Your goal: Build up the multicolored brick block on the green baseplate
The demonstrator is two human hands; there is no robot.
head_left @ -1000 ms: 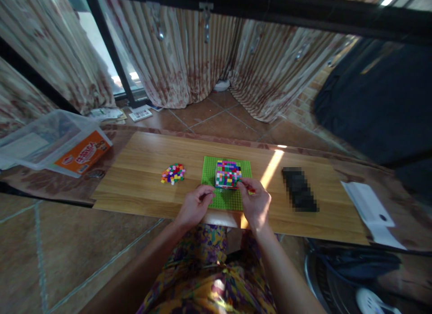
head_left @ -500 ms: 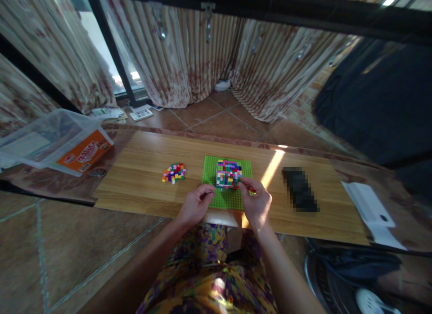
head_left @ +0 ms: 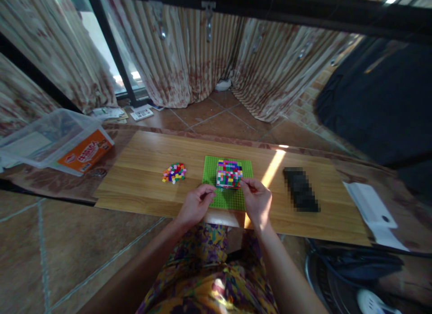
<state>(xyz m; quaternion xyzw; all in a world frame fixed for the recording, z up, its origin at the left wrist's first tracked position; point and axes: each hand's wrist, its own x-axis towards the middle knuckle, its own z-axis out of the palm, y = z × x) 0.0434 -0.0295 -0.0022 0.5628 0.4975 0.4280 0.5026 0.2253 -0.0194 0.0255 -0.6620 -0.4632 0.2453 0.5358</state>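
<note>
The left hand [head_left: 197, 205], fingertips pressed together, is at eight o'clock from the brick block [head_left: 229, 173]; the right hand [head_left: 258, 199] pinches at its four-o'clock corner, on what I cannot tell; green board [head_left: 225, 200] beneath, loose bricks [head_left: 173, 173] at nine

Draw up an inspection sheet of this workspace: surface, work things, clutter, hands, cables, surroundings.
Surface: wooden table, a sunlit strip crossing it right of the baseplate.
Work things: multicoloured block on the green baseplate; pile of loose bricks to its left.
Clutter: pixelated dark item on the table; white item at its right end; bin with orange label past its left end.
Hands: left hand at the baseplate's near left, fingers curled; right hand with fingertips at the block's near right corner; any held piece too small to tell.
Cables: nothing seen for certain.
Surroundings: curtains, tiled floor, papers.
</note>
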